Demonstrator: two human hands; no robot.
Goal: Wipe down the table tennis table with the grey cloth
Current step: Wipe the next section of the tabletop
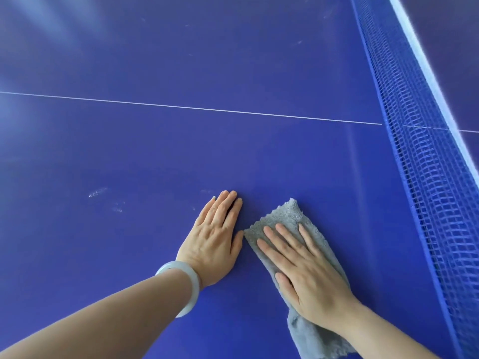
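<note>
Hands: left hand [215, 242] flat, empty, on tabletop [181, 151] | right hand [305, 275] flat, pressing grey cloth [285, 216] | progress: seemingly partway, smudges [97, 192] left of both hands unwiped

Bright, even light on glossy table [181, 151].
Pale glare streaks the upper left; shadows faint; the net [427, 177] top band blooms white.

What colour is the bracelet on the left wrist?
The bracelet is pale, milky white-green; the head view shows it.

Right hand [308, 275] on cloth [287, 216] on table [181, 151], left hand [215, 244] just beside, net [427, 177] to the right
</note>
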